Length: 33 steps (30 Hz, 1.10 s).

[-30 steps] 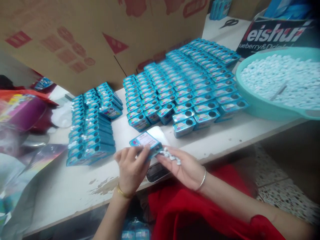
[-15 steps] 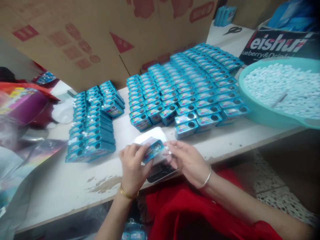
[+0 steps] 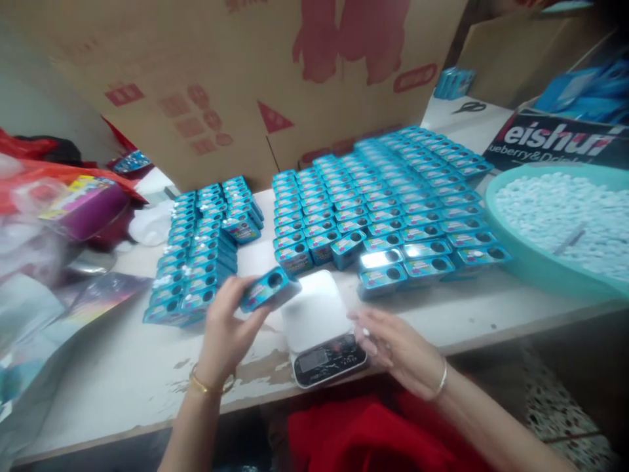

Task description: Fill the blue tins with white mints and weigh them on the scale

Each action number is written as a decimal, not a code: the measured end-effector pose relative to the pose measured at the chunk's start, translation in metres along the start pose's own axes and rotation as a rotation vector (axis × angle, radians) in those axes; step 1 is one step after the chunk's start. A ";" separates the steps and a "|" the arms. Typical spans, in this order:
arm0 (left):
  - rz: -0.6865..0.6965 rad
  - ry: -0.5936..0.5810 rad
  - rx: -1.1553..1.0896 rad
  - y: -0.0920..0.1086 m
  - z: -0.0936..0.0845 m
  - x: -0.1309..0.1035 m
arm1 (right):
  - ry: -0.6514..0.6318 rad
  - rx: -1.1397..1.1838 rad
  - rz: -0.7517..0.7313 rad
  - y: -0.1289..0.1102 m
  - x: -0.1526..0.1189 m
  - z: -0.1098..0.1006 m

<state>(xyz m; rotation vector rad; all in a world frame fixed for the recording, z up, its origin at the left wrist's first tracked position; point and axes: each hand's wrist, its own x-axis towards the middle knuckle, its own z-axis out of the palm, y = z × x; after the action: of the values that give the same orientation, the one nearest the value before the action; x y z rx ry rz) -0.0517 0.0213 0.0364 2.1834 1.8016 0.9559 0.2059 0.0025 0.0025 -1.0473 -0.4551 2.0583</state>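
Note:
My left hand (image 3: 230, 321) grips a small blue tin (image 3: 266, 288) by its sides, tilted, with the dark round opening in its lid facing up. The tin is in the air left of a white kitchen scale (image 3: 314, 314), whose plate is bare. Just right of the scale, my right hand (image 3: 393, 347) has its fingers curled together, with small white tablets (image 3: 366, 333) showing at the fingertips; how many is hidden. Left of the held tin stands a block of similar tins (image 3: 196, 262), some with white bits on top.
A large group of blue tins (image 3: 393, 210) fills the table's middle. To the right, a turquoise basin (image 3: 511, 262) holds white tablets and a scoop-like tool. Behind stands a big cardboard box (image 3: 206, 78); scissors (image 3: 469, 107) lie at the back. Plastic bags (image 3: 73, 295) crowd the left.
My left hand has carried the tin off the scale to the left, toward the smaller block. My right hand has drawn away from the tin. The camera view has shifted.

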 end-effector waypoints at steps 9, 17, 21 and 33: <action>0.024 0.188 0.072 -0.034 -0.015 0.065 | 0.161 -0.024 0.069 0.040 0.001 -0.033; -0.034 0.287 0.177 -0.077 -0.031 0.103 | 0.212 -0.076 0.046 0.053 0.008 -0.051; -0.063 -0.028 0.164 -0.115 0.006 0.111 | 0.202 -0.093 0.058 0.056 0.011 -0.049; -0.139 -0.072 0.332 -0.155 0.027 0.153 | 0.179 -0.121 0.071 0.048 0.012 -0.040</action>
<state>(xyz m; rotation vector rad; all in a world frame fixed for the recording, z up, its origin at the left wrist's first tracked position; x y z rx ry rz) -0.1539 0.2110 -0.0050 2.1976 2.1730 0.5749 0.2112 -0.0200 -0.0566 -1.3249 -0.4611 1.9960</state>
